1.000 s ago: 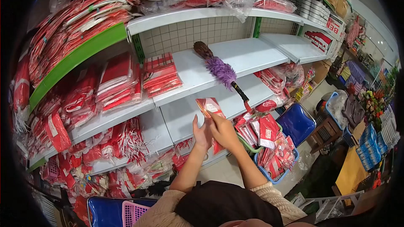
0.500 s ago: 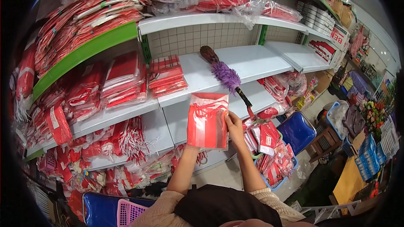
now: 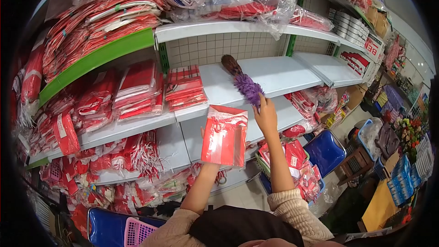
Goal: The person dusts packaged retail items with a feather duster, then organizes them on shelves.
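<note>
My left hand (image 3: 203, 132) supports a stack of flat red cloth packets (image 3: 219, 139) in clear plastic from below. Most of that hand is hidden under the stack. My right hand (image 3: 266, 115) is closed round the handle of a duster (image 3: 248, 89) with purple fluff and a brown tip, which lies slanted across the pale shelf (image 3: 283, 71). The handle is mostly hidden behind the hand. Left of the duster, a pile of similar red packets (image 3: 186, 87) rests on the same shelf.
More red packets (image 3: 137, 89) fill the shelf at left. Bundles (image 3: 105, 18) and plastic bags (image 3: 247, 0) load the upper shelf. A basket (image 3: 311, 180) of red packets and a blue chair (image 3: 324, 148) stand at lower right. A pink basket (image 3: 137, 232) is at lower left.
My right hand has let go of the packet stack and moved up to the duster's handle. The left hand still carries the stack.
</note>
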### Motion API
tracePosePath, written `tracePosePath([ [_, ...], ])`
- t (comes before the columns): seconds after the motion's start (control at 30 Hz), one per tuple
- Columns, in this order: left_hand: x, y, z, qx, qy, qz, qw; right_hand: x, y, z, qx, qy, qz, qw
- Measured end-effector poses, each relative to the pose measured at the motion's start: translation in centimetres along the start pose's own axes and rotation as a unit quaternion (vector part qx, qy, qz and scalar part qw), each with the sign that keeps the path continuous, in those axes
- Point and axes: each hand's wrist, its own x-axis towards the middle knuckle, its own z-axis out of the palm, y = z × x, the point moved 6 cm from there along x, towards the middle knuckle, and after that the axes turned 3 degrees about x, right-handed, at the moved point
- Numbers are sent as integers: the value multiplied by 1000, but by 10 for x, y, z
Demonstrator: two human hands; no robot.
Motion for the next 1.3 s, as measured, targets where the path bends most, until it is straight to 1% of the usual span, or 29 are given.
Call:
tracePosePath([
  [0.07, 1, -2, 3, 1, 10, 3, 1000, -19, 33, 20, 15, -83, 109, 990],
  [0.1, 2, -2, 5, 2, 11, 6, 1000, -31, 46, 27, 31, -86, 120, 989],
  [0.17, 14, -3, -12, 4, 2, 8, 1000, -67, 66, 37, 63, -95, 143, 983],
  [0.23, 24, -6, -23, 6, -3, 9, 1000, -105, 66, 25, 86, -73, 161, 981],
  [0.3, 29, -8, -24, 7, -11, 10, 1000, -172, 98, 43, 166, -133, 271, 939],
  [0.37, 32, -10, -22, 6, -22, 9, 1000, -233, 120, 48, 249, -44, 232, 939],
  [0.47, 37, -15, -21, 5, -34, 10, 999, -273, 136, 21, 226, -79, 301, 923],
  [0.53, 38, -19, -21, 2, -40, 9, 999, -283, 154, 9, 238, -36, 382, 892],
  [0.57, 38, -20, -22, 1, -42, 11, 999, -284, 163, 10, 281, -22, 427, 859],
  [0.67, 39, -21, -23, -4, -54, 13, 998, -270, 166, -3, 279, -29, 534, 798],
  [0.73, 40, -18, -22, -5, -66, 17, 998, -256, 159, -17, 211, -12, 377, 902],
  [0.77, 40, -17, -22, -4, -73, 21, 997, -252, 152, -22, 173, -5, 293, 940],
  [0.8, 39, -16, -23, -6, -76, 23, 997, -244, 134, -32, 128, -59, 241, 960],
  [0.87, 40, -14, -22, -10, -89, 30, 996, -210, 76, -69, 34, -162, 131, 978],
  [0.9, 40, -12, -23, -13, -96, 34, 995, -202, 61, -72, 20, -203, 138, 969],
  [1.0, 39, -8, -29, -15, -115, 51, 992, -223, 71, -58, -2, -187, 208, 960],
  [1.03, 38, -9, -36, -26, -90, 28, 995, -226, 70, -60, 5, -174, 263, 949],
  [1.07, 38, -9, -43, -35, -64, 6, 997, -229, 71, -59, 25, -149, 299, 942],
  [1.13, 29, -7, -42, -31, -55, 18, 998, -241, 72, -58, 65, -102, 371, 921],
  [1.17, 27, -6, -40, -29, -52, 20, 998, -246, 72, -58, 89, -120, 384, 911],
  [1.23, 25, -7, -36, -27, -48, 24, 998, -245, 60, -64, 116, -115, 240, 957],
  [1.27, 25, -8, -35, -25, -44, 28, 998, -245, 55, -67, 129, -113, 165, 971],
  [1.3, 25, -7, -35, -27, -41, 31, 998, -248, 61, -60, 87, -200, 147, 965],
])
